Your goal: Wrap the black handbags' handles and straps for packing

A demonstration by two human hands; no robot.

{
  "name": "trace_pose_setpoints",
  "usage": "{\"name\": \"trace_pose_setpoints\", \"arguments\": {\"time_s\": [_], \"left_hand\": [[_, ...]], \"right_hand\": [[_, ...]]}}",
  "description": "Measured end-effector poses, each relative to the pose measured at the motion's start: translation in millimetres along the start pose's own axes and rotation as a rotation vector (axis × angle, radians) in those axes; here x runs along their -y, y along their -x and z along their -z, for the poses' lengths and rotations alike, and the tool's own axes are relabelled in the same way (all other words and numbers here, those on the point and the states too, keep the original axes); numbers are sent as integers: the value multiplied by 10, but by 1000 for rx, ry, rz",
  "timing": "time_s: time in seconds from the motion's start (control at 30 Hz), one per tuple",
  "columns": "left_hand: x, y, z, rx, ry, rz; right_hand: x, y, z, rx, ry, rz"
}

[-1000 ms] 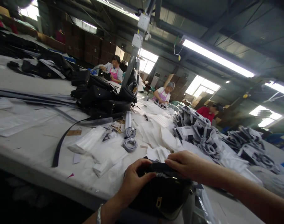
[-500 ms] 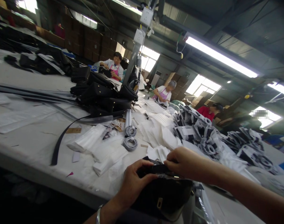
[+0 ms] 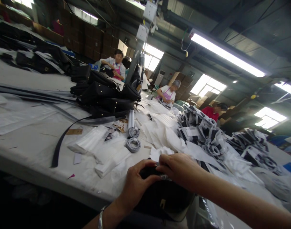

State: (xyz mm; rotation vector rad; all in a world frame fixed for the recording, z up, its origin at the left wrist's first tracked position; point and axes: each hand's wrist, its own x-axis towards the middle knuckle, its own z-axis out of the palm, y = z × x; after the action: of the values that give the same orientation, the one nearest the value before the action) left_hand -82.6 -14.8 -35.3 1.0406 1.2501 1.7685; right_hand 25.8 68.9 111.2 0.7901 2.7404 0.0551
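Note:
A black handbag (image 3: 166, 200) with a small gold-coloured metal fitting on its front is at the near edge of the table. My left hand (image 3: 136, 184) grips the bag's upper edge on the left, thumb and fingers curled around the black material. My right hand (image 3: 176, 167) is closed at the same top edge, its fingertips close to those of the left. Whatever the right fingers pinch is hidden behind the hand. Just beyond the hands lie crumpled white wrapping sheets (image 3: 161, 152) and a coiled grey wrapped strap (image 3: 133, 145).
Black bags (image 3: 104, 95) are piled on the left of the table (image 3: 28, 149), near a long black strap (image 3: 58, 146). Wrapped grey-and-black pieces (image 3: 202, 133) heap up at right. A metal post (image 3: 135, 60) carries sockets. Several people work across the table.
My right hand has moved left along the bag's top edge, closer to my left hand. The left hand keeps its grip, and the view has shifted slightly.

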Motion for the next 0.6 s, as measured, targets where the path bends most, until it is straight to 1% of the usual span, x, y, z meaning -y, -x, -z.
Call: {"name": "trace_pose_setpoints", "arguments": {"time_s": [0.03,0.07,0.13,0.23,0.3,0.4,0.43,0.5,0.6], "left_hand": [[-15,-6,31,16,-21,-7],[-30,-10,64,41,-38,-9],[-57,-7,126,82,-54,2],[-67,15,181,58,-22,22],[-41,29,198,41,45,70],[52,51,268,24,153,196],[96,63,323,10,166,231],[197,103,492,-49,147,272],[344,213,837,-205,55,320]], "right_hand": [[9,13,-7,-56,29,34],[16,26,-13,-85,41,75],[23,46,-31,-80,38,133],[18,46,-67,-57,37,104],[3,33,-83,-53,19,103],[-34,19,-81,-34,-18,127],[-51,19,-79,-33,-24,125],[-92,25,-79,-39,-29,107],[-161,37,-106,-35,-47,84]]}}
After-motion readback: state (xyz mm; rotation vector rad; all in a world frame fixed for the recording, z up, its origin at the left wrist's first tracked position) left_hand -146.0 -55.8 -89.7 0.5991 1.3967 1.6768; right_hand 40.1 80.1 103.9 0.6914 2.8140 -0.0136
